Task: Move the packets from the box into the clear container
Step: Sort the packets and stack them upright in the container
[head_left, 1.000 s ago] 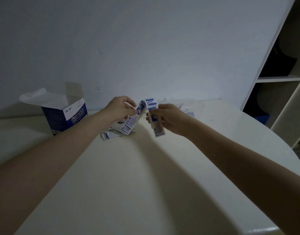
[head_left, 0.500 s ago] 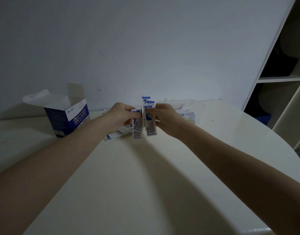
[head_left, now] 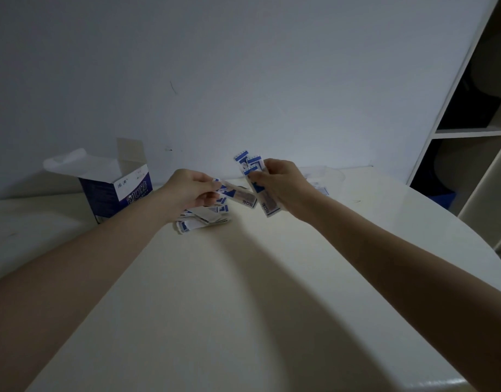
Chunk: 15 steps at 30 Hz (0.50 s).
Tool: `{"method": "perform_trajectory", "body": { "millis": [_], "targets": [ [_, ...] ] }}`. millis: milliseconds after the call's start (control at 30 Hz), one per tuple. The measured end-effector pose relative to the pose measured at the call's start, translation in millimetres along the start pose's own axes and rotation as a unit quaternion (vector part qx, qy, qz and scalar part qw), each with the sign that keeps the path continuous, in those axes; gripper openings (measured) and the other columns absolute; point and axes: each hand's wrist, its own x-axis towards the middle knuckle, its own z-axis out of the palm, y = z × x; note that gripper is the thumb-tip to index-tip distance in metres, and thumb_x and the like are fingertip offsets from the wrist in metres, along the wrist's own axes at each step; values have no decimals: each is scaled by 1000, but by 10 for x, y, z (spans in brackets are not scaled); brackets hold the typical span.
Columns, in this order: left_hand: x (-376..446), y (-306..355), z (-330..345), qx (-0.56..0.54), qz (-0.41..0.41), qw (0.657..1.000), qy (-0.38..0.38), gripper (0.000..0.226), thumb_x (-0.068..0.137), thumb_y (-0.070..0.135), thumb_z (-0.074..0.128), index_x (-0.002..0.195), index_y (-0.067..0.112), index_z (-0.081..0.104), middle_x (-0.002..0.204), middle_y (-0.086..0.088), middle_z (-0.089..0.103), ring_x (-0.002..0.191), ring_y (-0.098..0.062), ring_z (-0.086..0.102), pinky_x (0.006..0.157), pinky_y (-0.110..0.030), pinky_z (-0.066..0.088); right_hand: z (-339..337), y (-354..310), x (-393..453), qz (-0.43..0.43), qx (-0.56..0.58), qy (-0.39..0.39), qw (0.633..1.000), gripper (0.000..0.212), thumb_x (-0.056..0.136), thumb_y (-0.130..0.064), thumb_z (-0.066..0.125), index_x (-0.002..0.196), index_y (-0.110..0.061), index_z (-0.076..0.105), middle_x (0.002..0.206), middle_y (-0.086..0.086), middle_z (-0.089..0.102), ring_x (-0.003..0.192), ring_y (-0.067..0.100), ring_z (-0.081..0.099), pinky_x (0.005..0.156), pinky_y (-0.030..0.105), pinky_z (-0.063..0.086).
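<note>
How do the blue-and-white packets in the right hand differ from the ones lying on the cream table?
The blue-and-white packets in the right hand are lifted off the table and stand nearly upright, fanned between the fingers of the right hand. The blue-and-white packets on the cream table lie flat in a loose overlapping pile below the left hand. Both groups share the same narrow shape and blue-and-white print.

Both forearms are bare with no sleeves in view; the left hand (head_left: 193,190) and right hand (head_left: 280,184) wear no gloves

Probably a room in a home — a round cream table (head_left: 243,321) pushed against a bare white wall (head_left: 215,66), open shelving (head_left: 475,134) to the right, dim light.
</note>
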Motion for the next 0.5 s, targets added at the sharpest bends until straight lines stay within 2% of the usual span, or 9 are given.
{"method": "perform_trajectory", "body": {
  "millis": [67, 133, 233, 300, 367, 433, 500],
  "targets": [
    [2, 1, 25, 20, 8, 1000, 1, 4, 85, 4, 62, 86, -1, 62, 71, -9, 59, 43, -2, 61, 53, -12, 55, 23, -14, -22, -8, -17, -28, 999, 11, 90, -8, 54, 81, -3, 55, 84, 14, 58, 81, 24, 57, 67, 33, 44],
    [1, 12, 62, 42, 15, 999, -2, 5, 85, 6, 63, 80, 4, 63, 72, -9, 61, 44, -2, 61, 56, -13, 56, 52, -35, -44, -24, -110, -58, 992, 15, 92, -8, 50, 78, -7, 47, 83, 13, 53, 79, 21, 51, 62, 29, 39],
    [-33, 52, 135, 28, 27, 999, -23, 13, 91, 11, 57, 80, 9, 64, 81, -10, 65, 59, -7, 66, 65, -15, 56, 124, -44, -88, -63, -280, -93, 954, 20, 94, -10, 45, 75, -11, 42, 84, 10, 54, 73, 19, 51, 60, 25, 38],
    [-81, 79, 172, -6, 10, 999, -48, 25, 97, 22, 47, 86, 7, 63, 87, -12, 66, 74, -16, 66, 68, -18, 57, 118, -6, -104, -121, -390, -81, 909, 7, 95, -10, 43, 90, -9, 48, 92, 10, 63, 76, 21, 58, 64, 27, 46],
    [-93, 68, 183, 1, -11, 998, -69, 35, 98, 34, 41, 90, 8, 63, 90, -10, 67, 81, -19, 65, 73, -24, 57, 65, 82, -108, -187, -494, -68, 847, 17, 94, -8, 43, 110, -5, 42, 102, 18, 63, 85, 31, 61, 70, 38, 49],
    [-114, 16, 213, 75, 1, 993, -91, 27, 93, 35, 51, 87, 13, 66, 83, -3, 64, 78, -16, 60, 72, -23, 52, 2, 178, -119, -209, -538, -96, 811, 25, 94, -7, 44, 118, -5, 37, 100, 20, 63, 86, 36, 61, 72, 43, 48],
    [-131, -65, 267, 273, 67, 953, -110, 11, 85, 30, 64, 81, 19, 65, 73, 4, 58, 69, -11, 54, 60, -14, 43, -30, 252, -132, -200, -562, -127, 792, 31, 94, -11, 48, 122, -6, 39, 101, 20, 63, 91, 35, 60, 76, 41, 46]
  ]
}}
